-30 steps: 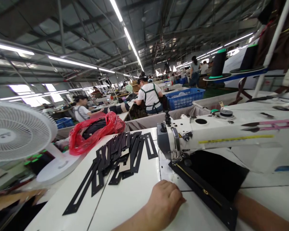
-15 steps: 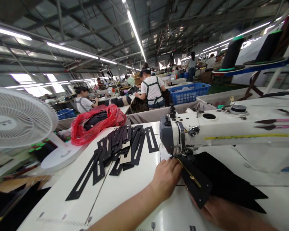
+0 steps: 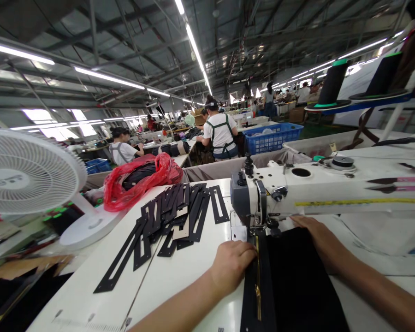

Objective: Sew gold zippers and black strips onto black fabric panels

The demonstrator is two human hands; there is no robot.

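Note:
A black strip with a gold zipper (image 3: 257,276) runs lengthwise toward me from under the presser foot of the white sewing machine (image 3: 318,184). Black fabric (image 3: 302,276) joins it on the right and drapes toward the front edge. My left hand (image 3: 232,262) has its fingers curled closed at the strip's left edge, just in front of the needle area. On the other side, my right hand (image 3: 314,235) lies stretched out along the fabric's far right edge, under the machine arm, with its fingers extended and their tips close to the machine.
Several black frame-shaped pieces (image 3: 155,216) lie overlapped on the table's left. Behind them sits a red plastic bag (image 3: 141,177). A white fan (image 3: 31,173) stands at far left. Thread cones (image 3: 334,83) rise at right; snips (image 3: 396,183) lie on the machine arm. People work beyond.
The zippered piece has swung from a slant to pointing straight toward me. My right hand has moved from beneath its near end up to the fabric's far right edge. My left hand shifted slightly nearer.

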